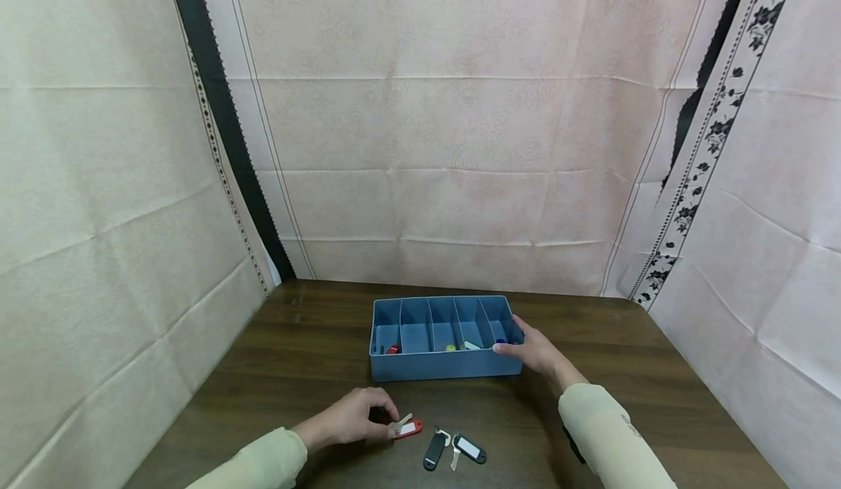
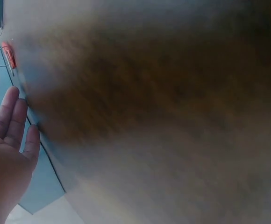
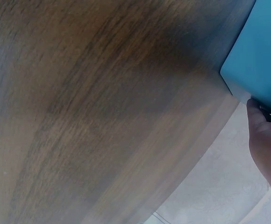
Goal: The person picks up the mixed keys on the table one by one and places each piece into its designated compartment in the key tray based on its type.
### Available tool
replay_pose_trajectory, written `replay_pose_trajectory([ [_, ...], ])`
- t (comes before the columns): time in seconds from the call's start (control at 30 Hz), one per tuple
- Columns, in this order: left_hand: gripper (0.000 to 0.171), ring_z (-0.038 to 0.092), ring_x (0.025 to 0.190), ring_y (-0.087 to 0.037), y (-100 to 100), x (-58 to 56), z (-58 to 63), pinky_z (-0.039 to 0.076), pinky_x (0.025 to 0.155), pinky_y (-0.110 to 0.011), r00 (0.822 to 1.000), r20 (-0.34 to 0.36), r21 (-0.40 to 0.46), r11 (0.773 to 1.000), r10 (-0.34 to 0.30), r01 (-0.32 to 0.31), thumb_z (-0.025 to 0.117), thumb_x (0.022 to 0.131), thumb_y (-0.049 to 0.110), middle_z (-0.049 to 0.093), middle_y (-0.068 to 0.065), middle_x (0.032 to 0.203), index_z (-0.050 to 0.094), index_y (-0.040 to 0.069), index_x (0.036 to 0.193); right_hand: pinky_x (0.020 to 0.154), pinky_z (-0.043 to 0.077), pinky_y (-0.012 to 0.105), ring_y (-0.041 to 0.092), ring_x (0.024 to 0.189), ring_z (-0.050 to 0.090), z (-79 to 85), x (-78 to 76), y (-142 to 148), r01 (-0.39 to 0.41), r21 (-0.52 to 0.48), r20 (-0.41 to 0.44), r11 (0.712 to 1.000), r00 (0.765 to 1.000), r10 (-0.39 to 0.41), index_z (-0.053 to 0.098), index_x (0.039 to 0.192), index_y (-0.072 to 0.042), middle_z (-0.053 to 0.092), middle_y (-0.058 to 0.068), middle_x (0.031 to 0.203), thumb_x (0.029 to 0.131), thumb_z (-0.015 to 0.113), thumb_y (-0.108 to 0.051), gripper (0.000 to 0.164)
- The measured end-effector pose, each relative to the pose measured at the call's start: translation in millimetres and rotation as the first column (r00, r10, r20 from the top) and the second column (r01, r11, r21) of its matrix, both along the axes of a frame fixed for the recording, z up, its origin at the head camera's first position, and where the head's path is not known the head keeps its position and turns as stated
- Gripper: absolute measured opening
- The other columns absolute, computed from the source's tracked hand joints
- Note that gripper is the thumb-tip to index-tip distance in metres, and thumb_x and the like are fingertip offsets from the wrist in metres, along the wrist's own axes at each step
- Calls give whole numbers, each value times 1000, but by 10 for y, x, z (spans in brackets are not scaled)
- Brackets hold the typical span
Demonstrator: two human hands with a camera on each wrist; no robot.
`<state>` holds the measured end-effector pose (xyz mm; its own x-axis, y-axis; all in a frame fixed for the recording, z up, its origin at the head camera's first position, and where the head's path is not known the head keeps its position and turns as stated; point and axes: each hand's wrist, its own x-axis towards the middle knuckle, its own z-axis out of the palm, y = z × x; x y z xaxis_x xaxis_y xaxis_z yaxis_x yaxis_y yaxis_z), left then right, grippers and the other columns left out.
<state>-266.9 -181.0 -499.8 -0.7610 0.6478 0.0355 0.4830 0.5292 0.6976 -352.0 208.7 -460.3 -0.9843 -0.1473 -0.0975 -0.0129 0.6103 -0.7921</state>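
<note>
A blue compartment box [image 1: 447, 365] stands on the table. My right hand [image 1: 535, 347] holds its right end, thumb over the front rim and fingers at the right side; the right wrist view shows this hand [image 3: 265, 142] at the rim. A red key tag [image 1: 409, 428] with a key lies in front of the box. Beside it is my left hand [image 1: 358, 416], thumb and index fingertips right at the key and ring. In the left wrist view the left hand's [image 2: 7, 144] fingers look relaxed, with the red tag [image 2: 8, 55] beyond them.
Two dark key tags, one left [image 1: 434, 450] and one right [image 1: 470, 449], lie with keys nearer me on the wooden table [image 1: 315, 350]. Inside the box are a red item [image 1: 393, 349], a yellow item [image 1: 450, 347] and others. Pale cloth [image 1: 427, 124] hangs behind and at both sides.
</note>
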Motion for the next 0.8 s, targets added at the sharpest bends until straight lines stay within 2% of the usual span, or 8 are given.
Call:
replay_pose_trajectory([
  [0.23,13,55,98,-4,-5,-19,-36,46,88,-31,999,-30,-36,999,-39,38,78,86,27,63,16,102,73,24,98,106,25,70,52,141,24,-19,-16,5,-3,3,-9,1000,1000,3,15,159,-10,23,26,158,80,74,-58,110],
  [0.53,10,53,102,-4,-1,-12,-47,44,93,-36,998,-51,-73,997,-35,31,77,87,31,61,19,104,73,29,96,105,26,71,52,141,26,-29,-32,14,2,-6,-12,1000,1000,-2,16,159,-11,24,25,158,78,75,-60,111],
  [0.8,5,51,103,-4,10,20,-14,42,94,-38,998,-58,-64,997,-35,32,77,87,28,59,20,103,75,26,91,104,25,71,52,141,25,-31,-17,10,5,-13,-6,1000,1000,-5,16,159,-12,23,25,159,78,75,-60,111],
])
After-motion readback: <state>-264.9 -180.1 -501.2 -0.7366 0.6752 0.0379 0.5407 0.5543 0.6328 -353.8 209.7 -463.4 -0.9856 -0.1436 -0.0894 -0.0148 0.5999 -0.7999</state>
